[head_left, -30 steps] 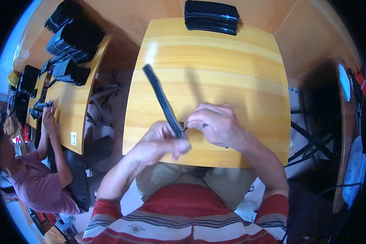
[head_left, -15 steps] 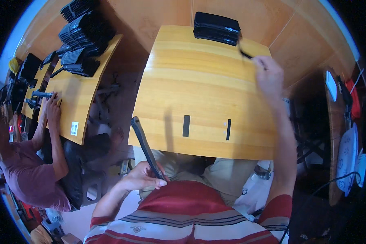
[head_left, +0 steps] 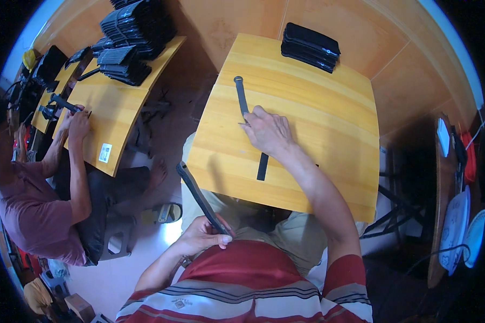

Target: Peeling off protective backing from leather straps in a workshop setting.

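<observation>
In my left hand (head_left: 207, 236), close to my belly, is a long black strap bundle (head_left: 195, 195), pinched at its lower end between thumb and fingers. It tilts up and to the left, past the table's near edge. My right hand (head_left: 270, 132) is over the middle of the table, its fingers closed on the near end of a dark strap (head_left: 240, 94). That strap points away from me and has a rounded end with a small loop. A short black strip (head_left: 262, 167) lies below my right hand. My right forearm hides most of a second strip.
A stack of black folded pieces (head_left: 310, 47) sits at the table's far edge. To the left, a co-worker (head_left: 43, 215) handles a dark strap at another wooden table (head_left: 116, 110) bearing tall black bundles (head_left: 140, 29). A wooden shelf (head_left: 438, 215) stands at right.
My right hand has swung from the far right of the table to its middle, bringing the dark strap with it. My left hand still holds its bundle.
</observation>
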`<state>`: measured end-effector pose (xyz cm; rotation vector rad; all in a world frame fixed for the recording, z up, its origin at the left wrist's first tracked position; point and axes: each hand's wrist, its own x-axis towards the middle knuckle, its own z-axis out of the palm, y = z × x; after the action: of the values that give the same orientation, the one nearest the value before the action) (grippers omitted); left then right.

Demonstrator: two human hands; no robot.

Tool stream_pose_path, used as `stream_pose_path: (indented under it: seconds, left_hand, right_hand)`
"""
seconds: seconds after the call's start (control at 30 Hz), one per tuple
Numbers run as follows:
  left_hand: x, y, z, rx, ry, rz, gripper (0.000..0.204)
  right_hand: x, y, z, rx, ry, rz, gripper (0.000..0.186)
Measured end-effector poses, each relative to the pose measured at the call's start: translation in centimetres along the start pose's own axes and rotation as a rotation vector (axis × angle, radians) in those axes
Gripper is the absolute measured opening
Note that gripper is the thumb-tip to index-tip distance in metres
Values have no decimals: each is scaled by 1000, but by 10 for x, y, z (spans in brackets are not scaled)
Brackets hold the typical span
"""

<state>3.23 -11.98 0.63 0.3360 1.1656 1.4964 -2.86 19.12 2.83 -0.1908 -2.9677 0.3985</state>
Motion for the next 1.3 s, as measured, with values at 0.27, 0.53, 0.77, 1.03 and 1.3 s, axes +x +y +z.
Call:
stream_pose_path:
  seconds: [0.27,0.53,0.77,1.03,1.3]
  left_hand:
    - [1,-5,-5,40,18,-23,24]
    - [5,-8,-6,28,-5,-3,22]
    - [10,-3,-6,41,-42,11,21]
    - [14,-6,-7,24,-78,60,20]
    - [16,-6,-7,7,-30,80,21]
  right_hand:
    - [2,3,5,147,-72,-85,36]
    - [15,-3,17,111,11,-68,31]
    - [34,-11,23,105,18,-69,30]
    - [51,-14,29,114,51,-91,28]
    - [56,-17,29,82,15,-17,29]
